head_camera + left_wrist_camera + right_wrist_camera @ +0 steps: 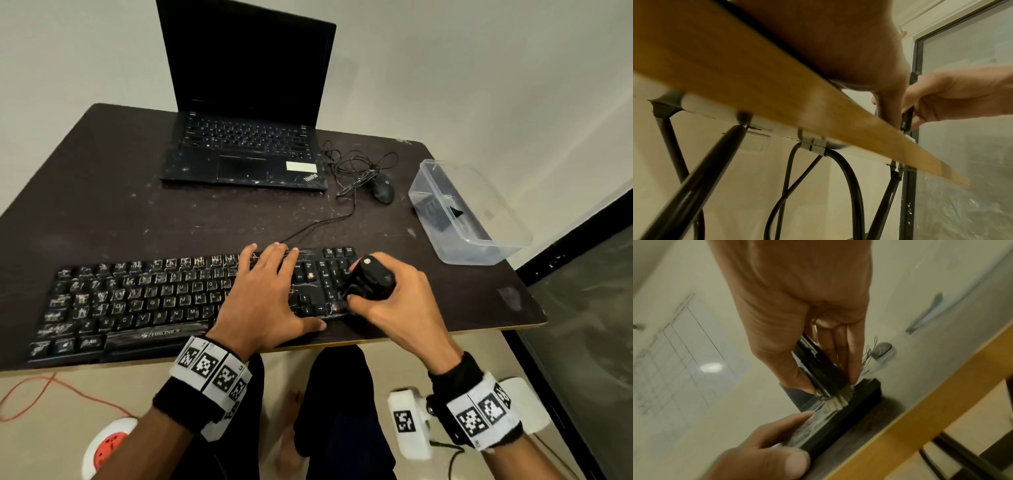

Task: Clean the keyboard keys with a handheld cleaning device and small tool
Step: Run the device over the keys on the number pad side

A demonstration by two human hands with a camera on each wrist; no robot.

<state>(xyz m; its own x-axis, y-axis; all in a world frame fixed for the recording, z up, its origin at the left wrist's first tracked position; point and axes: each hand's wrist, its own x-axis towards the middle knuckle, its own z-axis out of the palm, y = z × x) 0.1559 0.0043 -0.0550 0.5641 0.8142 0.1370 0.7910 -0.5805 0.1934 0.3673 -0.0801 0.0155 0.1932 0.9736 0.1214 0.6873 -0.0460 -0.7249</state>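
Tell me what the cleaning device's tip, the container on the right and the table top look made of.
Cleaning device: black body, probably plastic; its tip is a tuft of pale bristles, seen in the right wrist view. Container: clear, slightly frosted plastic; you see through its walls. Table: dark matt top with white scuffs over a tan edge, likely laminated board.

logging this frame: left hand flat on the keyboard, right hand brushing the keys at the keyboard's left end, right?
Not quite. The right hand holds the brush at the right end of the keyboard, over the number pad, as the head view shows. The left hand does lie flat.
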